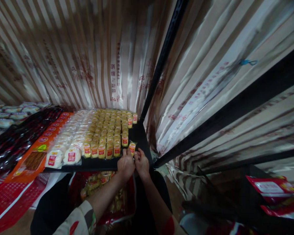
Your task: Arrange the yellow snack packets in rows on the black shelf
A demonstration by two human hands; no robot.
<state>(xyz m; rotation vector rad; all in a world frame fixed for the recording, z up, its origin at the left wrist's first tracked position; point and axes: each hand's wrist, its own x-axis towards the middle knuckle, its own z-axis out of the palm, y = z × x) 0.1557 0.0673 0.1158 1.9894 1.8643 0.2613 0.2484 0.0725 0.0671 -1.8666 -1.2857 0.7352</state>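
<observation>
A small yellow wrapped snack cake (pixel 132 147) with a red-and-white label stands tilted at the front right of the black shelf (pixel 138 132). My left hand (pixel 126 165) is closed with its fingertips on the cake's left lower side. From the right, the fingers of my right hand (pixel 142 163) pinch toward its lower edge. Just left of my hands, rows of matching wrapped cakes (pixel 109 149) stand close together, labels facing me. In my lap, below my forearms, a red-edged bag (pixel 134 199) holds more yellow wrapped cakes (pixel 120 200), partly covered by my left arm.
Round white packaged cakes (pixel 73 156), an orange snack pack (pixel 35 160) and dark packets (pixel 12 143) lie farther left. A red basket (pixel 14 202) sits below them. Black metal posts (pixel 159 71) and hanging printed sheeting (pixel 107 58) enclose the shelf. Red packages (pixel 271 189) lie at right.
</observation>
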